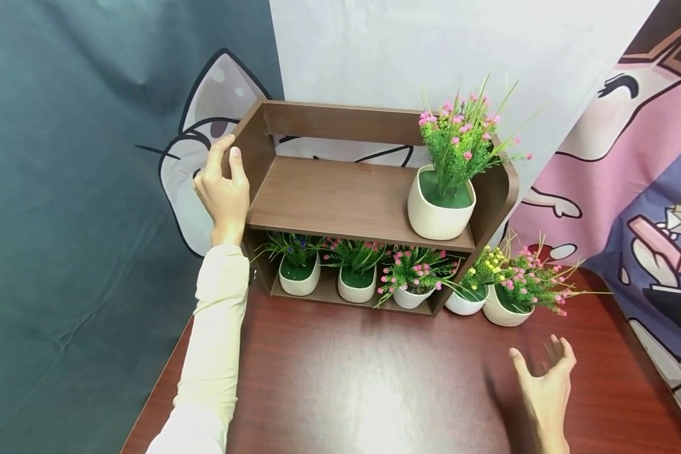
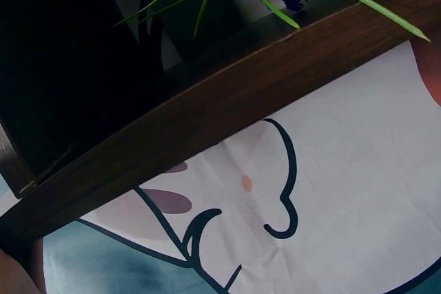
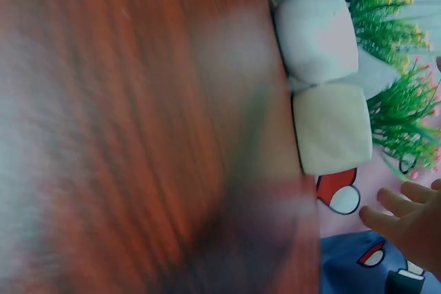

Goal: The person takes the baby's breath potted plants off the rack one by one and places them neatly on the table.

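A brown two-tier wooden shelf (image 1: 329, 189) stands on the table, and my left hand (image 1: 224, 189) holds the front edge of its left side panel. On the upper tier, at the right end, sits a cream pot (image 1: 439, 211) of pink flowers. My right hand (image 1: 547, 391) is held over the table with fingers spread and bent, nothing in them. Nearest to it are a cream pot (image 1: 505, 308) with pink flowers and a white pot (image 1: 465, 304) with yellow flowers, side by side at the shelf's right. Little of the left hand shows in the left wrist view.
On the lower tier stand three potted plants: one with blue flowers (image 1: 299, 280), one with pink flowers (image 1: 356, 284) and another pink one (image 1: 411, 296). The red-brown table (image 1: 340, 366) reaches forward. Printed cloth (image 1: 102, 157) hangs behind and at both sides.
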`<move>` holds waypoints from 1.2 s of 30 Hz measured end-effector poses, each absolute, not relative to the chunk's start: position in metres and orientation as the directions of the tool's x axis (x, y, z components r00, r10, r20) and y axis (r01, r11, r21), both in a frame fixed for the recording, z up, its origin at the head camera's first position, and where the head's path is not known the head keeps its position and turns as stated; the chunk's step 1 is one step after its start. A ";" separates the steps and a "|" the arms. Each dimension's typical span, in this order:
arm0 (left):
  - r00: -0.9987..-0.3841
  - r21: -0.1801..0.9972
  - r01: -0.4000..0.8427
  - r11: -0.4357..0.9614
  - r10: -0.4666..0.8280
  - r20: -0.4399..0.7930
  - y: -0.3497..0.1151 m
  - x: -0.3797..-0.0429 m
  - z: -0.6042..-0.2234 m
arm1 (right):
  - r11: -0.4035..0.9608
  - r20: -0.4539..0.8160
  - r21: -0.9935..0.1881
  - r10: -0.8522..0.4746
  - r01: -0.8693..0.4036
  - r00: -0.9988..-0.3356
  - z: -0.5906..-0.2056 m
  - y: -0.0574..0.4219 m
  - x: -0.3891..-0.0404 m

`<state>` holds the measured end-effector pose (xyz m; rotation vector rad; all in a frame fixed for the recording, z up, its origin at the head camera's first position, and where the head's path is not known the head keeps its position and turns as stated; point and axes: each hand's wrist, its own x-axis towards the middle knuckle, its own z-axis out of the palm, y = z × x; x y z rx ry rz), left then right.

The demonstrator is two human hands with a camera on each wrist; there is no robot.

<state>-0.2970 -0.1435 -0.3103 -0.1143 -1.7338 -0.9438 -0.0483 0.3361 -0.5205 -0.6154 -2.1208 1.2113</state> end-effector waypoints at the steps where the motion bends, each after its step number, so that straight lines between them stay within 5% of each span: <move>1: -0.394 0.533 0.509 0.676 -0.368 0.842 -0.143 -0.297 -0.311 | 0.476 0.299 -0.876 0.655 0.071 -0.694 -0.519 0.333 -0.045; 14: -0.389 0.530 0.514 0.674 -0.367 0.845 -0.143 -0.296 -0.312 | 0.477 0.447 -0.868 0.632 -0.138 -0.633 -0.469 0.286 -0.031; 21: -0.386 0.525 0.516 0.676 -0.364 0.848 -0.145 -0.296 -0.311 | 0.477 0.528 -0.833 0.535 -0.280 -0.660 -0.441 0.249 -0.042; 29: -0.396 0.527 0.517 0.674 -0.357 0.846 -0.145 -0.298 -0.308 | 0.311 0.646 -0.763 0.383 -0.567 -0.660 -0.413 0.210 -0.069; 36: -0.397 0.525 0.519 0.675 -0.354 0.847 -0.146 -0.295 -0.310 | 0.197 0.660 -0.747 0.332 -0.635 -0.674 -0.377 0.181 -0.080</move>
